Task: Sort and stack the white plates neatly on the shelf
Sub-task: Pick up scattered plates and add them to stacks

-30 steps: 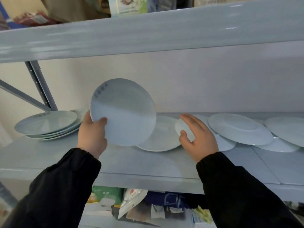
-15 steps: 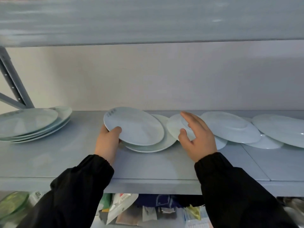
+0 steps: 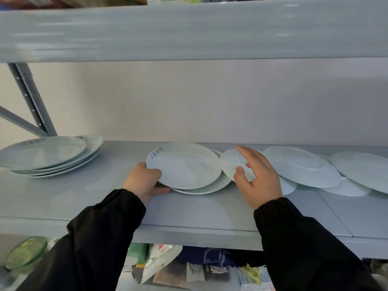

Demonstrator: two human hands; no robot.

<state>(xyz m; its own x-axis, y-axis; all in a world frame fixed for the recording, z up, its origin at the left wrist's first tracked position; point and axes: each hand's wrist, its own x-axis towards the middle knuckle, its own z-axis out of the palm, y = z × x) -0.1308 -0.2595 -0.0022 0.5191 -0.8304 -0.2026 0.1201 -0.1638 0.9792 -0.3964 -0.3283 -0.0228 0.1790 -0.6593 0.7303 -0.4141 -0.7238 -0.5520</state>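
My left hand (image 3: 146, 181) grips the near-left rim of a white plate (image 3: 184, 164) that carries grey lettering and lies nearly flat on another white plate (image 3: 210, 186) in the middle of the grey shelf (image 3: 199, 213). My right hand (image 3: 259, 175) rests with its fingers spread on a small upside-down plate (image 3: 230, 164), its thumb at the rim. A stack of several white plates (image 3: 50, 156) stands at the far left. More plates lie overlapping at the right: an upside-down one (image 3: 302, 166) and another (image 3: 363, 169) at the frame's edge.
The upper shelf board (image 3: 189, 32) hangs low over the working space. A grey metal upright with a diagonal brace (image 3: 31, 101) stands at the back left. Below the shelf lie bags and packets (image 3: 168, 263) and a green glass dish (image 3: 25, 253).
My left hand has brought the lettered plate down from an upright tilt onto the plate in the middle of the shelf. My right hand has stayed on the small plate.
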